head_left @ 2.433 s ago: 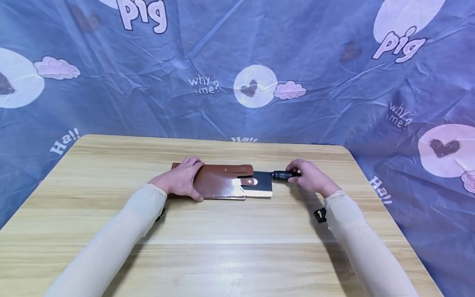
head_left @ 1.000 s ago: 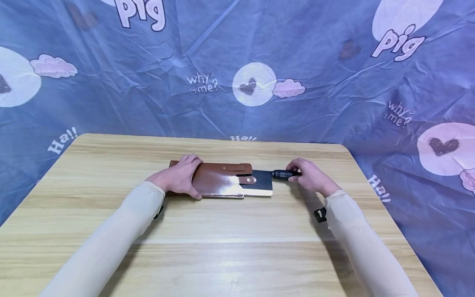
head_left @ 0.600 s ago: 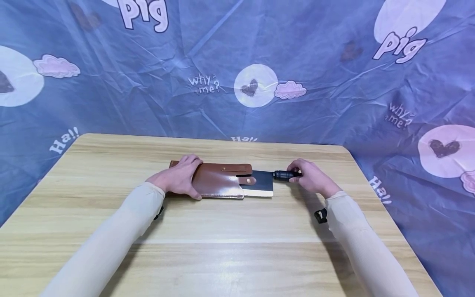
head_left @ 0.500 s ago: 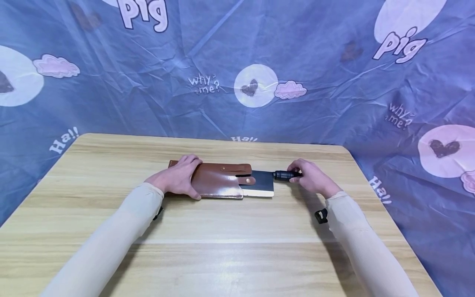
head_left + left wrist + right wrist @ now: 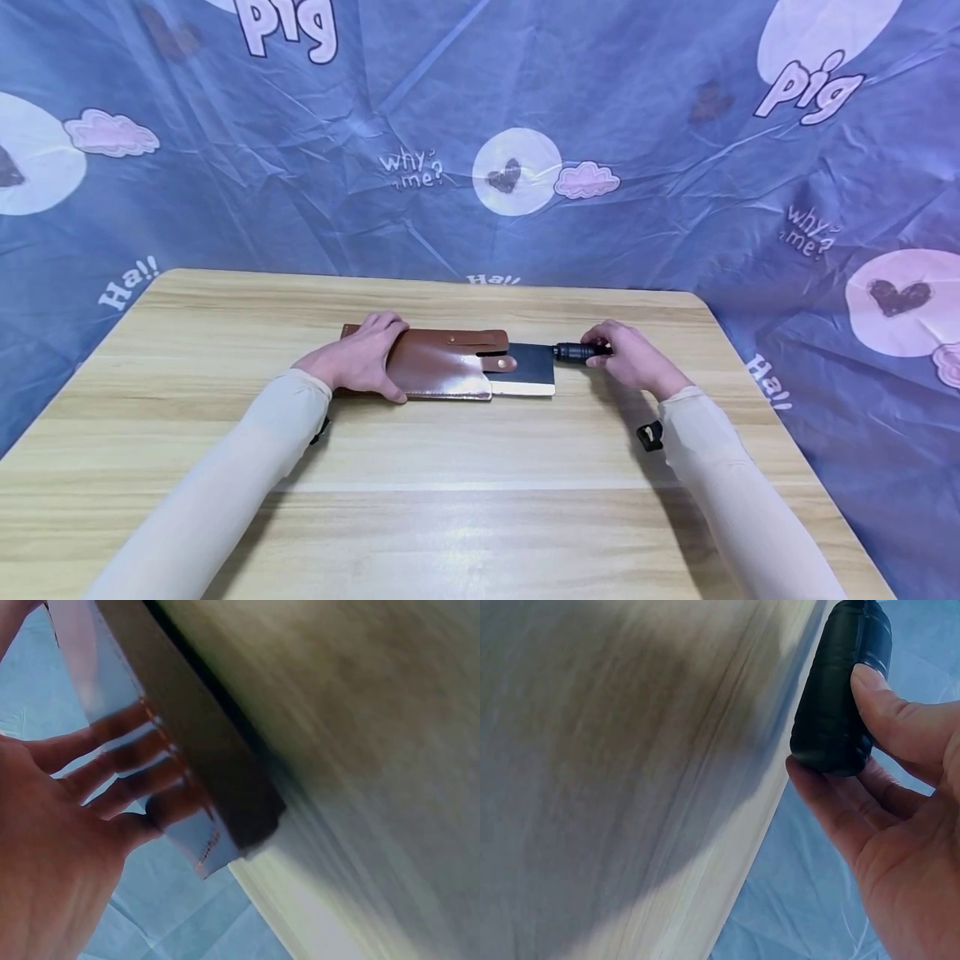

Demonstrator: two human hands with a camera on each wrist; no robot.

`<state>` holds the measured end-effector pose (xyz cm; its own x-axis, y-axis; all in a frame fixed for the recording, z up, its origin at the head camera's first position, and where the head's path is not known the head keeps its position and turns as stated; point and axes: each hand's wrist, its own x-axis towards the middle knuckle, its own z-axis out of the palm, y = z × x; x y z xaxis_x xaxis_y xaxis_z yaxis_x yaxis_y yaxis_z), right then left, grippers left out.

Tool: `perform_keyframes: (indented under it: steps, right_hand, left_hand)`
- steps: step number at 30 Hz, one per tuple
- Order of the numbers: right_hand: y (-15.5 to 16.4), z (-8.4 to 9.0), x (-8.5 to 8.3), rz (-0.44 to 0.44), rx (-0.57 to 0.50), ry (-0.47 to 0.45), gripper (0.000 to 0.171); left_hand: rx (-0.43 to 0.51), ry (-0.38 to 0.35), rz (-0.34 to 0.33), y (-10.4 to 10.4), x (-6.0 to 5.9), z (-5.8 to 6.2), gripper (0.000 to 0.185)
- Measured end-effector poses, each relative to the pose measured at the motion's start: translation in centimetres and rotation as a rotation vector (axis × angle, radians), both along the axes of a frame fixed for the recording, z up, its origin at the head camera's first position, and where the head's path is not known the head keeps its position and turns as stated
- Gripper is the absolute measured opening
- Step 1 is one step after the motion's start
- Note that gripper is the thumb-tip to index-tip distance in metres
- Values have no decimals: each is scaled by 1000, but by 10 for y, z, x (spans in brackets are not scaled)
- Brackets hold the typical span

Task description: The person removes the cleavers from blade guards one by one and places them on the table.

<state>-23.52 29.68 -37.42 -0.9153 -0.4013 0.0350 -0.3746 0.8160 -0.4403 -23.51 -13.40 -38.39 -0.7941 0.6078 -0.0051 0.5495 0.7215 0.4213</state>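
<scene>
A brown leather knife sheath (image 5: 435,364) lies on the table, its snap strap loose over the mouth. From its right end emerges a cleaver (image 5: 534,360), black with a bright lower edge; the rest of the blade is inside. My left hand (image 5: 363,358) holds the sheath across its left part, thumb at the near edge, fingers toward the far edge. In the left wrist view, its fingers show mirrored in the glossy leather (image 5: 176,814). Thumb and fingers of my right hand (image 5: 628,354) pinch the end of the black handle (image 5: 836,690).
The pale wood table (image 5: 465,500) has rounded back corners. Right behind it hangs a blue printed curtain (image 5: 300,167), continuing along the right side. Black wrist gear (image 5: 649,435) shows by the right sleeve.
The cleaver has slid slightly to the right, so a little more blade shows past the sheath. My left hand and the sheath have shifted a touch left.
</scene>
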Motion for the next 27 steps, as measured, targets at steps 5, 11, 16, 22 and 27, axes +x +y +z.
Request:
perform_keyframes:
  steps: [5, 11, 16, 22, 27]
  right_hand:
    - [0, -1, 1, 2, 0, 7, 31]
    - [1, -2, 3, 4, 4, 8, 31]
    - [1, -3, 3, -1, 2, -1, 30]
    - [2, -1, 2, 0, 10, -10, 30]
    - [3, 3, 1, 2, 16, -8, 31]
  left_hand:
    - [-14, -19, 8, 0, 1, -2, 113]
    - [-28, -22, 10, 0, 2, -2, 110]
    - [-14, -17, 6, -1, 3, -3, 109]
    - [-12, -16, 9, -3, 2, -2, 110]
    - [-12, -6, 15, -6, 1, -1, 111]
